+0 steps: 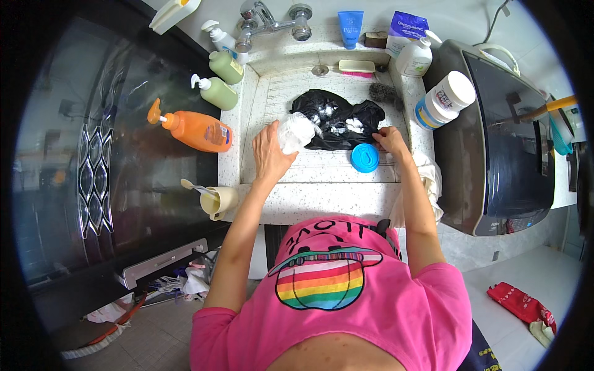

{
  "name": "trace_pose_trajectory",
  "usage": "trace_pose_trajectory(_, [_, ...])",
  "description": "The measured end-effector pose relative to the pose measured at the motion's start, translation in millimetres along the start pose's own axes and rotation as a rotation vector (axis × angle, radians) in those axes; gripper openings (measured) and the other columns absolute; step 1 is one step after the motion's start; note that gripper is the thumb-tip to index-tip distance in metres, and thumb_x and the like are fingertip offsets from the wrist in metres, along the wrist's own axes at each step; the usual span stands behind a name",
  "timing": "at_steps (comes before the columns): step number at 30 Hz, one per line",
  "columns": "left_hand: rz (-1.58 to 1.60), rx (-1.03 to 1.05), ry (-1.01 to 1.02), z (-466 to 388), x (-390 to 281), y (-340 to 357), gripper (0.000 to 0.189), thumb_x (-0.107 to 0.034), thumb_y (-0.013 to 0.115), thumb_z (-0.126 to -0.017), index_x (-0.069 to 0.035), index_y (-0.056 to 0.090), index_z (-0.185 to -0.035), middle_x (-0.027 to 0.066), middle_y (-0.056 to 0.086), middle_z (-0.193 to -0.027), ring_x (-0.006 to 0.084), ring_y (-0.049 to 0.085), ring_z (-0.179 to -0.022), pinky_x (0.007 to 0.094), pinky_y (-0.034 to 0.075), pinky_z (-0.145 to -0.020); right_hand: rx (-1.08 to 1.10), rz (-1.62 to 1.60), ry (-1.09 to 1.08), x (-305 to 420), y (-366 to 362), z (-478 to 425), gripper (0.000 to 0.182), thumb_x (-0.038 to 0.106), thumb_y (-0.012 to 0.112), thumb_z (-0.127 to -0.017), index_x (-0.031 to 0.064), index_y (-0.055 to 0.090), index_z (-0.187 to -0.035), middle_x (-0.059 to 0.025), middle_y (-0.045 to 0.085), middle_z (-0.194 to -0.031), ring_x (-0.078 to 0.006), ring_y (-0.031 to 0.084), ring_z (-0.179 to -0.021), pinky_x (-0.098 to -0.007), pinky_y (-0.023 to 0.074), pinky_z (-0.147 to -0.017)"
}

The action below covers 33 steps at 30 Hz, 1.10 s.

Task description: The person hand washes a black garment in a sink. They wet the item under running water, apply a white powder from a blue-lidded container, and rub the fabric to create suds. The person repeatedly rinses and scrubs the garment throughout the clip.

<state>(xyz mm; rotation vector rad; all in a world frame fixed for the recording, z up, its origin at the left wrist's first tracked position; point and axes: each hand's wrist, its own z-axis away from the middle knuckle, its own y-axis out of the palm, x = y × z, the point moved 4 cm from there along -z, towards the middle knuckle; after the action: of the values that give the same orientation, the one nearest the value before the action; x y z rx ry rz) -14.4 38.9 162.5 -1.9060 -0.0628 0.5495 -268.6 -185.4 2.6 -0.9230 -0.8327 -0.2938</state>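
Note:
A crumpled black cloth or bag lies in the speckled stone sink, with white powder in patches on it. My left hand is wrapped around a translucent white plastic item, a cup or a bunched bag; the picture does not settle which. It is against the left end of the black material. At the lower right edge of that material, my right hand pinches a bit of it between thumb and fingers. Close by that hand sits a round blue lid.
A white tub, an orange pump bottle, green bottles and a cup with a toothbrush stand around the sink. A pink-bristled brush and a dark scouring pad lie inside. The faucet is behind; a dark appliance borders the right.

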Motion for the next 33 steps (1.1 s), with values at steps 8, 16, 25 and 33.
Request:
trace_pose_trajectory(8, [0.042,0.005,-0.057,0,6,-4,0.089,-0.019,0.082,-0.057,-0.003,0.035,-0.13,0.018,0.049,-0.118,0.0349,0.045,-0.112,0.0451,0.031,-0.097,-0.01,-0.009,0.002,7,-2,3,0.02,0.016,0.064,-0.084,-0.0036,0.064,-0.08,-0.0083,0.063,-0.063,-0.0134,0.058,-0.053,-0.0279,0.0475,-0.047])
trace_pose_trajectory(16, [0.065,0.008,-0.097,-5,13,4,0.089,-0.02,0.082,-0.056,-0.003,0.035,-0.13,0.0183,0.048,-0.119,0.0353,0.045,-0.112,0.0457,0.031,-0.097,-0.005,0.065,-0.015,11,-3,1,0.019,0.014,0.064,-0.083,-0.0044,0.064,-0.078,-0.0091,0.062,-0.062,-0.0141,0.059,-0.052,-0.0281,0.0485,-0.048])
trace_pose_trajectory(25, [0.141,-0.043,-0.175,-4,16,9,0.092,-0.023,0.084,-0.055,-0.003,0.034,-0.13,0.021,0.048,-0.118,0.0361,0.046,-0.111,0.0461,0.034,-0.096,-0.007,0.049,-0.009,6,-1,1,0.023,0.019,0.064,-0.081,-0.0038,0.064,-0.081,-0.0142,0.063,-0.067,-0.0215,0.061,-0.061,-0.0329,0.049,-0.056])
trace_pose_trajectory(33, [0.824,-0.167,-0.238,3,17,2,0.09,-0.015,0.085,-0.059,-0.001,0.032,-0.13,0.0165,0.045,-0.123,0.0247,0.048,-0.113,0.0354,0.045,-0.091,-0.256,0.459,-0.243,84,-13,69,0.05,0.041,0.073,-0.071,0.0029,0.061,-0.101,-0.0186,0.063,-0.083,-0.0341,0.064,-0.078,-0.0425,0.0513,-0.067])
